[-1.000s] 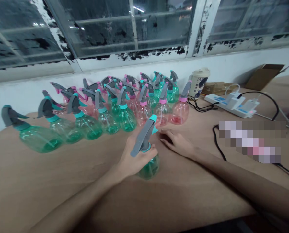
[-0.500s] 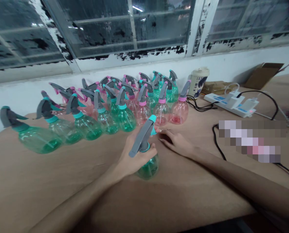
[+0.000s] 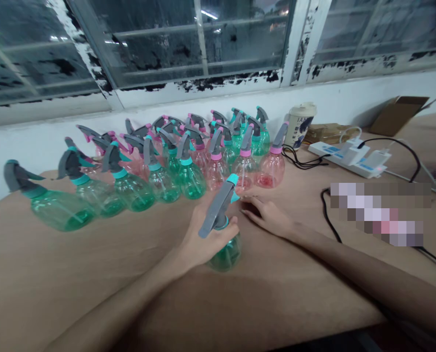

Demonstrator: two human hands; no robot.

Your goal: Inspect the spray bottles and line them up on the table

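Note:
My left hand [image 3: 199, 239] is wrapped round the neck of a green spray bottle [image 3: 225, 252] with a grey trigger head [image 3: 218, 208], which stands upright on the brown table [image 3: 75, 274]. My right hand [image 3: 267, 215] lies on the table just right of the bottle, fingers curled loosely downward with the fingertips near the teal nozzle; nothing shows in it. Behind them stand rows of green spray bottles [image 3: 130, 188] and pink spray bottles [image 3: 272, 166] along the wall.
A paper cup [image 3: 299, 123] stands behind the bottles. A white power strip [image 3: 350, 156] with plugged chargers and black cables [image 3: 328, 215] lies at the right. A cardboard box [image 3: 397, 113] sits at the far right by the wall under the windows.
Almost nothing differs; the view shifts slightly and my left hand keeps its hold on the green bottle while the right hand stays on the table.

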